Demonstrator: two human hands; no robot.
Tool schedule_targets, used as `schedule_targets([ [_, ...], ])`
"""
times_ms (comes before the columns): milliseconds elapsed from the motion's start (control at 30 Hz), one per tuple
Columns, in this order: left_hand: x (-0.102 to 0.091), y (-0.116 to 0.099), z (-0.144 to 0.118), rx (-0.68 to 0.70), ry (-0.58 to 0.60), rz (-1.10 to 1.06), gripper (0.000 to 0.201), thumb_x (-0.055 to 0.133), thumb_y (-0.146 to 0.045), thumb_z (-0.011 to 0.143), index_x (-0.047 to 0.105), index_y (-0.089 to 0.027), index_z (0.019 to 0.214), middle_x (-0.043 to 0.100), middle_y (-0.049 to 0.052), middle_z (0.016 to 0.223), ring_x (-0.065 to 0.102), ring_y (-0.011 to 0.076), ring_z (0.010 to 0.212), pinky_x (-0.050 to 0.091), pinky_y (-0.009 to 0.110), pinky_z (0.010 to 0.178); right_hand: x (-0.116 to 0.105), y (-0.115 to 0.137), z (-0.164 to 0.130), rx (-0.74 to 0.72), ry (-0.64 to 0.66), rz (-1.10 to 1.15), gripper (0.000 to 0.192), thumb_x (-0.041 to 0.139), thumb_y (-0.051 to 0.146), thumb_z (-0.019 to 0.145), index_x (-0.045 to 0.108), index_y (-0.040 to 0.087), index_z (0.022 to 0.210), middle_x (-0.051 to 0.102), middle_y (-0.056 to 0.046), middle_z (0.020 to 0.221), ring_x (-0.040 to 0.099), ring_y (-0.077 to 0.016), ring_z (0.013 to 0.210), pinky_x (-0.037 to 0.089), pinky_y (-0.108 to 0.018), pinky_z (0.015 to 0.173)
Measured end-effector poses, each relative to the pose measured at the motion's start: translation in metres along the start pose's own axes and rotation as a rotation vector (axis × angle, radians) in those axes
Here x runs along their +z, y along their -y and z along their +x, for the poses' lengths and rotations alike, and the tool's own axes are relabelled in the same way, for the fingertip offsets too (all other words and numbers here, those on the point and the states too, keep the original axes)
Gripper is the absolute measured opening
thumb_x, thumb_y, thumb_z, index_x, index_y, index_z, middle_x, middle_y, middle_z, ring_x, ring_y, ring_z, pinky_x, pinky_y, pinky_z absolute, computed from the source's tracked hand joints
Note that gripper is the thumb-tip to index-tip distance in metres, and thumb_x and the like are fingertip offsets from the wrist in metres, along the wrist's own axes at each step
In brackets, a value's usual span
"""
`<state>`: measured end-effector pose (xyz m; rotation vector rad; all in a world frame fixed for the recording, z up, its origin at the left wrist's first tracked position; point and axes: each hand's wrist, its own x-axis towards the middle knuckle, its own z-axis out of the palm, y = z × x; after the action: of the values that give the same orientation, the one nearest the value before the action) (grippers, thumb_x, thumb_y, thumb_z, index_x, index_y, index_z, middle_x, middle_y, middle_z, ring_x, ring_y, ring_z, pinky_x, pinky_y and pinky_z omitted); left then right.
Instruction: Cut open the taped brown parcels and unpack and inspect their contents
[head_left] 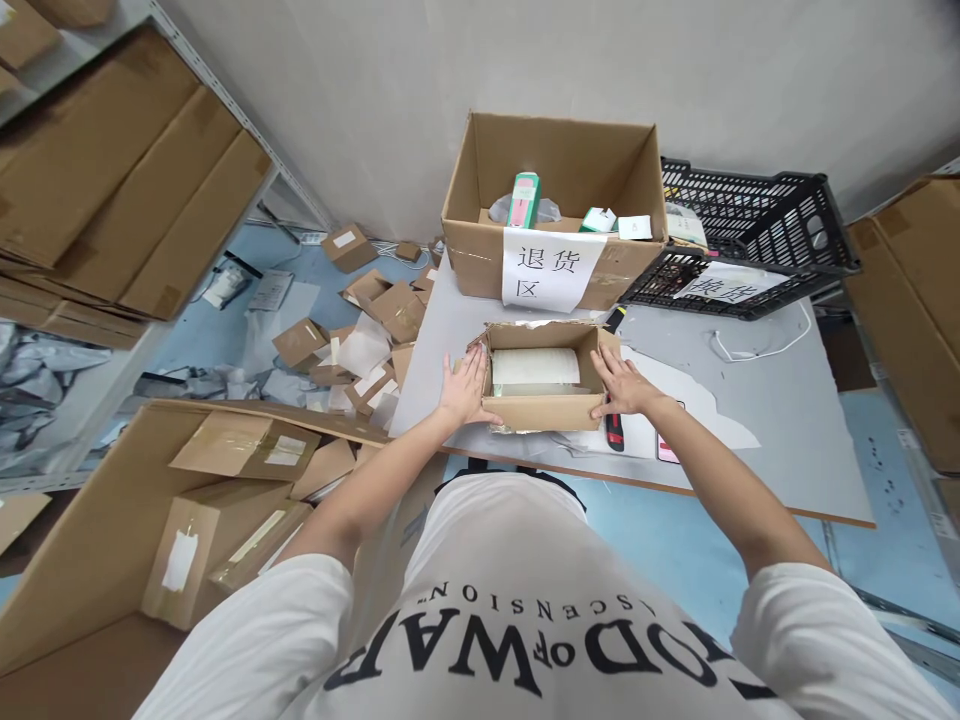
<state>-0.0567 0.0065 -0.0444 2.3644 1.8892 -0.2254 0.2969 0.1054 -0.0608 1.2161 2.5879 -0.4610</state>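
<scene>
A small open cardboard box [544,412] stands on the grey table [795,430] right in front of me. Inside it lies a white, rounded item [534,368], perhaps a roll; its kind is not plain. My left hand [466,388] holds the box's left end, fingers spread along the side and thumb at the front corner. On the opposite end, my right hand [621,384] grips in the same way, with its fingers over the right edge. Close to the right hand lies a red and black utility knife [615,432], partly hidden.
Behind stands a large labelled carton [480,262] holding small packages, beside a black plastic crate [772,220]. White paper [720,420], a phone [667,445] and a white cable [750,357] lie rightward. Boxes litter the floor; a big carton [75,560] is lower left.
</scene>
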Motion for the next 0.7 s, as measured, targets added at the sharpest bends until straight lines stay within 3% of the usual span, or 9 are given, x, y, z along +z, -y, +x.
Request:
schedule_targets([
  [133,-0.003,0.000,-0.001,0.011,-0.001,-0.008,0.128,0.046,-0.083,0.059,0.004,0.000,0.147,-0.001,0.022,0.154,-0.015,0.0350,0.140,-0.012,0.062,0.106,-0.008,0.003,-0.001,0.013,0.013,-0.049,0.127,0.057,0.078,0.059,-0.006,0.014,0.149,-0.008,-0.019,0.155,-0.002,-0.0419,0.140,0.010,-0.062,0.107],
  [300,-0.010,-0.004,-0.006,0.069,-0.010,-0.021,0.127,0.052,-0.081,0.056,0.010,-0.004,0.147,-0.001,0.022,0.154,-0.013,0.0375,0.140,-0.009,0.064,0.105,-0.022,0.021,0.004,0.078,-0.021,-0.168,0.097,0.046,0.071,0.075,0.021,0.011,0.147,0.007,-0.021,0.154,0.001,-0.0392,0.141,0.001,-0.065,0.105],
  [433,-0.016,-0.015,-0.005,0.097,-0.009,-0.029,0.122,0.053,-0.081,0.057,0.018,-0.006,0.147,-0.001,0.022,0.154,-0.012,0.0396,0.140,-0.012,0.065,0.103,-0.035,0.050,0.019,0.104,-0.036,-0.267,0.082,0.058,0.052,0.077,0.034,0.007,0.141,0.020,-0.024,0.151,0.011,-0.0364,0.141,-0.002,-0.059,0.109],
  [500,-0.017,-0.021,-0.003,0.110,0.003,-0.037,0.118,0.053,-0.080,0.058,0.023,-0.008,0.146,0.001,0.021,0.154,-0.011,0.0399,0.140,-0.013,0.066,0.103,-0.043,0.067,0.033,0.073,0.002,-0.240,0.072,0.056,0.045,0.081,0.037,0.006,0.139,0.029,-0.024,0.148,0.020,-0.0343,0.139,0.004,-0.056,0.111],
  [600,-0.016,-0.030,-0.001,0.115,0.023,-0.053,0.113,0.052,-0.079,0.060,0.027,-0.009,0.145,0.004,0.021,0.154,-0.008,0.0403,0.140,-0.012,0.066,0.103,-0.051,0.089,0.059,0.107,0.104,-0.109,0.065,0.051,0.041,0.086,0.036,0.010,0.140,0.031,-0.022,0.147,0.033,-0.0328,0.134,0.024,-0.051,0.108],
  [700,-0.010,-0.034,-0.001,0.100,0.049,-0.070,0.111,0.052,-0.079,0.062,0.027,-0.010,0.145,0.005,0.021,0.154,-0.006,0.0404,0.140,-0.010,0.066,0.104,-0.050,0.101,0.088,0.271,0.304,0.019,0.092,0.069,0.041,0.073,0.021,0.014,0.147,0.015,-0.021,0.153,0.030,-0.0340,0.135,0.035,-0.044,0.104],
])
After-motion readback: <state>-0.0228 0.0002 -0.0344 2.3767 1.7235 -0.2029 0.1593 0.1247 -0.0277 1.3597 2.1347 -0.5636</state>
